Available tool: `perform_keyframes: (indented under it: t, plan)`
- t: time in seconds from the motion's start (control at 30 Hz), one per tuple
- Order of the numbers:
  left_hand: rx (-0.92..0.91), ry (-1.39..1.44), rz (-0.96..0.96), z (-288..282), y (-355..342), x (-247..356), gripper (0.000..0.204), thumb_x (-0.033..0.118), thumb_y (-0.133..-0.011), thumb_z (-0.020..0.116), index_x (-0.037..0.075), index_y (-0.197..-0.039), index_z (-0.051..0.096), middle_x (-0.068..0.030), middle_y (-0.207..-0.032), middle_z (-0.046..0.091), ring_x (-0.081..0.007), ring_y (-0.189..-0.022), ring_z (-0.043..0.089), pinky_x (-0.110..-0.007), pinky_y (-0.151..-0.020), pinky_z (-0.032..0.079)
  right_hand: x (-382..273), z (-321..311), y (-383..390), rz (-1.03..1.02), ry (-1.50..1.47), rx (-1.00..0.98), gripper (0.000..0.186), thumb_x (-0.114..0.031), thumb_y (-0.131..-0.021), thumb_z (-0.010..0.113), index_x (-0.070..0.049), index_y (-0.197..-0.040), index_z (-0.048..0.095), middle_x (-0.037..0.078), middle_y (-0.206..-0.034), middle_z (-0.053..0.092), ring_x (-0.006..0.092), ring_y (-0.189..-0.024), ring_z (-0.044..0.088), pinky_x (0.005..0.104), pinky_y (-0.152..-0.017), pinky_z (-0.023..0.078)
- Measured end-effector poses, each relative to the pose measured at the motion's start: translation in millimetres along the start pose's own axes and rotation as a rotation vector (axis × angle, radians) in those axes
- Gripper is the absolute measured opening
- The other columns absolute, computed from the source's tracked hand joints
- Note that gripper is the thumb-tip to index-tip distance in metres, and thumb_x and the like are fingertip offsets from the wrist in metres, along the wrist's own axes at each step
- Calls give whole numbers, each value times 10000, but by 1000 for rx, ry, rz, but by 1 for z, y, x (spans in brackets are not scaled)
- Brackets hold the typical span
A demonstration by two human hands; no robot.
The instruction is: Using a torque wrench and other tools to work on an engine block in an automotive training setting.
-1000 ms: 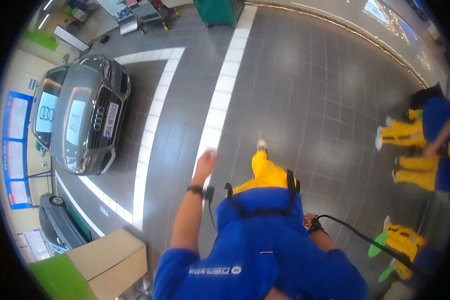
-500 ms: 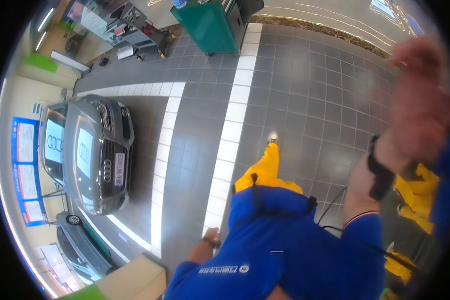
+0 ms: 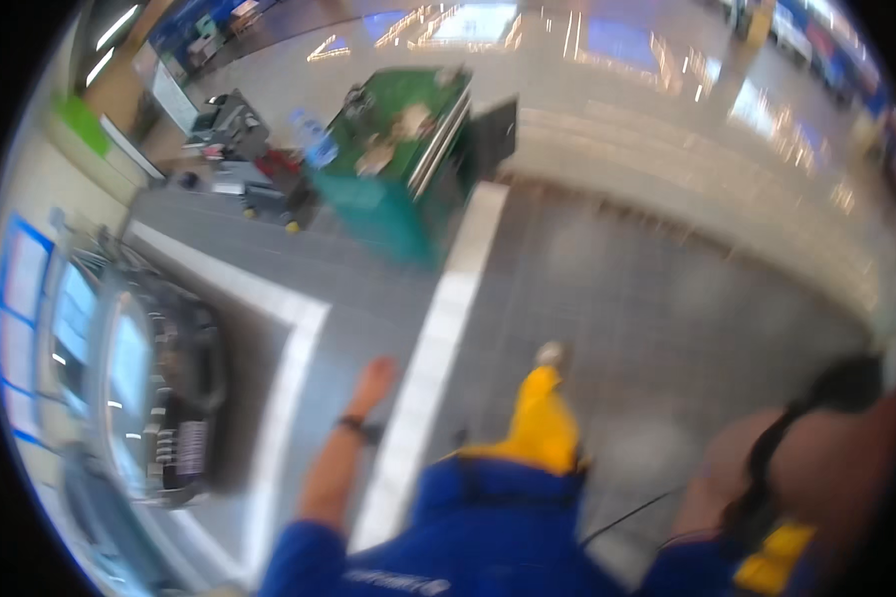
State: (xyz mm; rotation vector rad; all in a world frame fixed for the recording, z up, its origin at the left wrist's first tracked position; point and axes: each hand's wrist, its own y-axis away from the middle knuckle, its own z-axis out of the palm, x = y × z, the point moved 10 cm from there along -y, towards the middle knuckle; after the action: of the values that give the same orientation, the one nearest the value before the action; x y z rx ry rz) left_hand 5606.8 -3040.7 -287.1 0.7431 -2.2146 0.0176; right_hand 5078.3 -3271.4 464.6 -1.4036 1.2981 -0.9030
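My left hand (image 3: 376, 380) hangs over the grey floor beside a white tiled line. A dark band is round its wrist, and its fingers are blurred together. At the right rim my right hand (image 3: 851, 468) looms large and smeared by motion, with a dark strap (image 3: 767, 448) round that wrist. Whether it holds or touches anything cannot be made out. A dark blurred shape (image 3: 846, 383) lies just above it. Below are my yellow trouser leg (image 3: 540, 423) and light-toed shoe (image 3: 550, 353).
Ahead stands a green tool cabinet (image 3: 378, 214) with a clear bottle (image 3: 314, 137) and several items on top. A grey wheeled cart (image 3: 239, 149) is left of it. A dark car (image 3: 184, 368) is parked at the left, another vehicle (image 3: 110, 517) behind. Yellow clothing (image 3: 777, 557) shows lower right.
The view has tilted up, bringing the cabinet's top and the shiny floor beyond into sight. My left hand has swung forward and up; my right hand has dropped lower at the right rim.
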Motion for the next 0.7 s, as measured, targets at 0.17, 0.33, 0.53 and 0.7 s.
perform_keyframes:
  t: [0.17,0.33,0.53,0.7]
  plan:
    - [-97,0,207,-3,-119,67,296,239,-1049,515,32,-1145,704,-203,-1029,735,-280,-946,713,-408,-807,567,192,-44,5,42,9,117,496,-437,-886,563,-11,-1116,671,192,-1082,624,267,-961,580,382,-827,458]
    - [49,42,-116,-113,-248,215,269,257,-1013,580,56,-1130,716,-207,-1068,720,-309,-983,694,-418,-831,559,289,25,-72,-6,-178,80,473,-417,-885,570,-15,-1110,676,179,-1052,633,257,-931,585,376,-807,460]
    - [150,80,-189,-68,-379,266,251,280,-970,657,85,-1111,730,-212,-1116,702,-344,-1028,671,-431,-860,550,469,119,-70,-114,-176,-23,446,-392,-883,577,-20,-1104,683,163,-1017,643,244,-896,591,370,-783,463]
    - [363,56,-547,-59,-288,101,249,298,-935,721,109,-1095,742,-217,-1155,687,-372,-1066,652,-441,-884,542,570,286,-141,-237,-272,-50,424,-372,-881,584,-24,-1099,689,150,-987,651,234,-866,596,365,-762,465]
